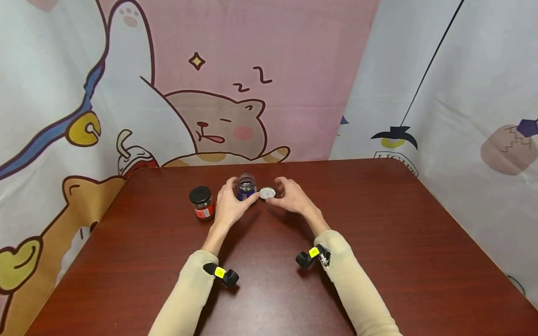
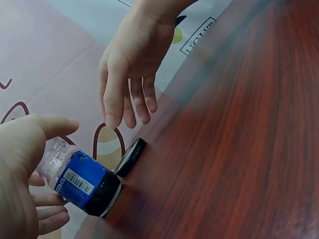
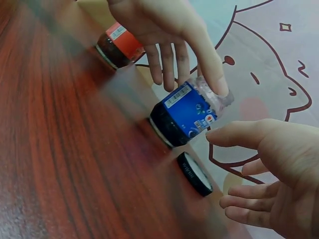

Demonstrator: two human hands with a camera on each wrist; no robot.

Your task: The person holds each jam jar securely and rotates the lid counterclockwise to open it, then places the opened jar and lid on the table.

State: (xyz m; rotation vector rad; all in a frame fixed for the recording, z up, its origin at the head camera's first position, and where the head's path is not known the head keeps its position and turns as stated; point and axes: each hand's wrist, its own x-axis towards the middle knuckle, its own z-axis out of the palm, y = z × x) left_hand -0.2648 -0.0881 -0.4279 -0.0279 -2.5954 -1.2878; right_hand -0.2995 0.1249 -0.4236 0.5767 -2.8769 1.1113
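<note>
A glass jar with a blue label (image 1: 246, 190) stands uncapped on the table, dark contents low inside it. My left hand (image 1: 229, 203) holds it from the left, the thumb across the near side by the neck and the fingers round the far side. Just right of the jar lies its lid (image 1: 267, 193), black at the rim, pale inner face up. The right hand (image 1: 291, 196) hovers beside that lid, thumb and fingers spread and nothing between them. In the right wrist view, the lid (image 3: 195, 174) sits below the right thumb, close against the jar's base.
A second jar with a black lid and red label (image 1: 202, 203) stands left of my left hand. Both are on a dark red-brown wooden table (image 1: 378, 261). A printed cartoon cloth (image 1: 294, 70) hangs behind the far edge.
</note>
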